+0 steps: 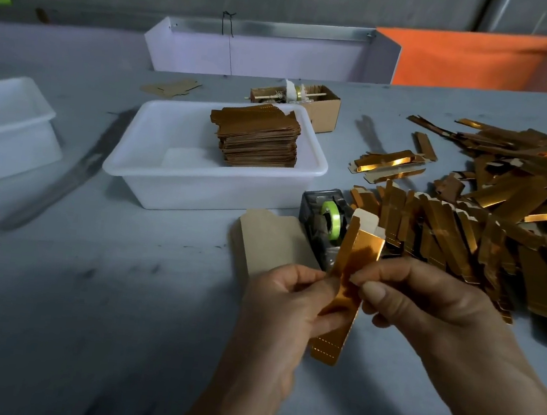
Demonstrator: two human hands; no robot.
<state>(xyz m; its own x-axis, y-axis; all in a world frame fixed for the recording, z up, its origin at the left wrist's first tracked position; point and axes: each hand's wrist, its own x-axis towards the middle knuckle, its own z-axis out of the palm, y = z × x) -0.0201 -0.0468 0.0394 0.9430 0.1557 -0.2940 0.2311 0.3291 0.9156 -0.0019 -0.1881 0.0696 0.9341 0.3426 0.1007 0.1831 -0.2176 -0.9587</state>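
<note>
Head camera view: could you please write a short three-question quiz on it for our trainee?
1. True or false: the gold carton is held by both the left hand and the right hand.
2. Where does the stack of flat cartons lie? A: in the white tub. B: on the floor. C: on a shelf.
3. Fill the gap: the roll of tape in the tape dispenser is ___ in colour.

Key: 1 true; 2 A; 3 green.
</note>
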